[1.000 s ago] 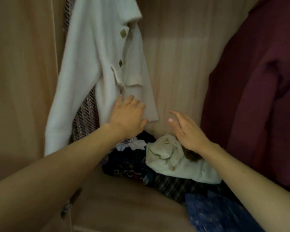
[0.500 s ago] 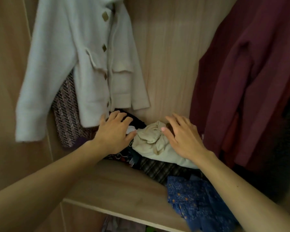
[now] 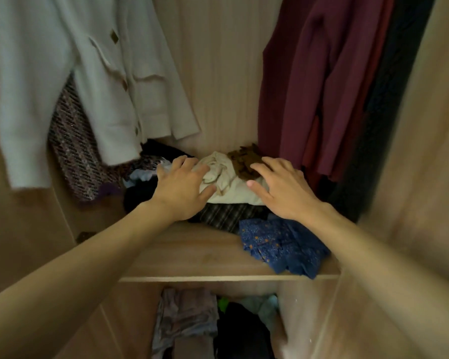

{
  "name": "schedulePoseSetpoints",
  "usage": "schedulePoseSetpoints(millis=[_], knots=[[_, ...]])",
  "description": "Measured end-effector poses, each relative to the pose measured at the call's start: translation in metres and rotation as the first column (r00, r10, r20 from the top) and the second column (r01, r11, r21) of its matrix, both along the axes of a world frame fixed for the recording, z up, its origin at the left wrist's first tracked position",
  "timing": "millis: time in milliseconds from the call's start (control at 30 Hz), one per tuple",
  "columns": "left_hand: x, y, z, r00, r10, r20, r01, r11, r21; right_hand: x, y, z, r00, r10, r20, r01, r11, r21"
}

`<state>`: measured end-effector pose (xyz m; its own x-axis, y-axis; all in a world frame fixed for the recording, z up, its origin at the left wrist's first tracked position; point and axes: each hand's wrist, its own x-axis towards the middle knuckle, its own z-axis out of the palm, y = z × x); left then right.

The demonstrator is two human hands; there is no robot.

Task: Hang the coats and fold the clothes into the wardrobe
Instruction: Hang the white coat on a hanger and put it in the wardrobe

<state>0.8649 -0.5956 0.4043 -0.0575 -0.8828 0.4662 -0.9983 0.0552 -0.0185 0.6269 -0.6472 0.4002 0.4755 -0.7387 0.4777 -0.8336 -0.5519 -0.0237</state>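
**Coats Hung, Clothes Still Heaped in Wardrobe**

A white coat [image 3: 62, 86] is hanging at the upper left of the wooden wardrobe [image 3: 218, 73], with a tweed garment [image 3: 73, 149] showing behind it. A maroon coat [image 3: 309, 86] is hanging at upper right. On the shelf [image 3: 192, 255] mid-frame, a crumpled cream garment [image 3: 228, 187] is lying on a plaid piece [image 3: 223, 216]. A brown knit [image 3: 244, 161] is sitting at its back, and a blue floral cloth [image 3: 283, 244] is spilling over the shelf's front edge.

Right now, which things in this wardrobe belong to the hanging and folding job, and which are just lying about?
Job: left hand, right hand, cream garment, brown garment, plaid cloth, blue patterned cloth, white coat, maroon coat.
Lying about: lower compartment clothes, door hinge.
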Motion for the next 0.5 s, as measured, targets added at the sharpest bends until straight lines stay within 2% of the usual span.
schedulePoseSetpoints(millis=[167,333,500], knots=[[-0.001,0.024,-0.026,0.985,-0.164,-0.056,0.165,0.986,0.025,-0.013,0.062,-0.015,0.987,-0.159,0.008,0.159,0.987,-0.01],[-0.016,0.046,-0.065,0.93,-0.321,-0.18,0.343,0.933,0.111,-0.033,0.131,-0.05,0.935,-0.352,0.044,0.347,0.932,0.103],[-0.043,0.078,-0.096,0.875,-0.422,-0.239,0.469,0.86,0.2,-0.059,0.199,-0.075,0.867,-0.497,-0.025,0.493,0.852,0.178]])
